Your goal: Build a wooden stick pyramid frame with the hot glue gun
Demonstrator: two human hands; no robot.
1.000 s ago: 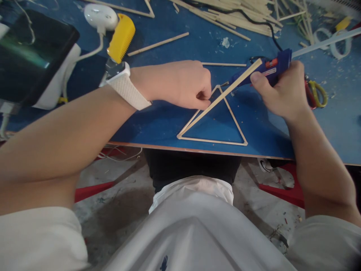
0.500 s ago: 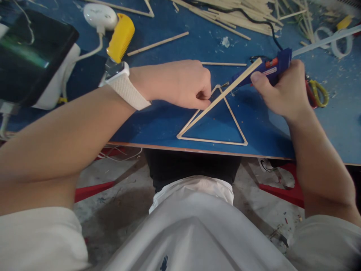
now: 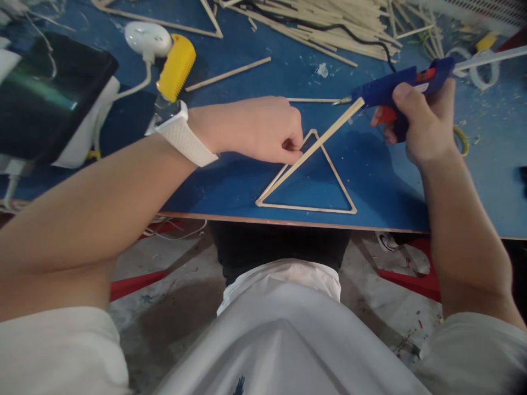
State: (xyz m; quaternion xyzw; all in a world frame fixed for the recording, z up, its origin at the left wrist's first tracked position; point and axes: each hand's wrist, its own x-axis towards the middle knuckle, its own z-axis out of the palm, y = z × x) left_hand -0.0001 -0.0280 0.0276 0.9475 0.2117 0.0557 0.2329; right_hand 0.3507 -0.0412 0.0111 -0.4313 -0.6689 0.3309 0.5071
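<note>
My left hand (image 3: 274, 130) pinches a wooden stick (image 3: 325, 136) that slants up to the right from the near left corner of a stick triangle (image 3: 308, 208). The triangle lies flat near the table's front edge; part of its left side is behind my left hand. In my right hand (image 3: 430, 123) is a blue glue gun (image 3: 381, 88), its fingers wrapped round the handle by the red trigger. The gun's metal nozzle points left, close to the raised stick's upper end. From the gun's back sticks out a long pale glue stick (image 3: 494, 57).
A lone stick (image 3: 228, 74) and another stick (image 3: 308, 100) lie beyond my left hand. Many loose sticks (image 3: 329, 27) are heaped at the back with a black cable across them. A yellow comb-like piece (image 3: 176, 67), a white charger (image 3: 147, 38) and a black device (image 3: 53, 99) are left.
My right hand has drawn the glue gun up and to the right, away from the triangle's far corner. My left hand still pinches the slanted stick. The view has shifted slightly.
</note>
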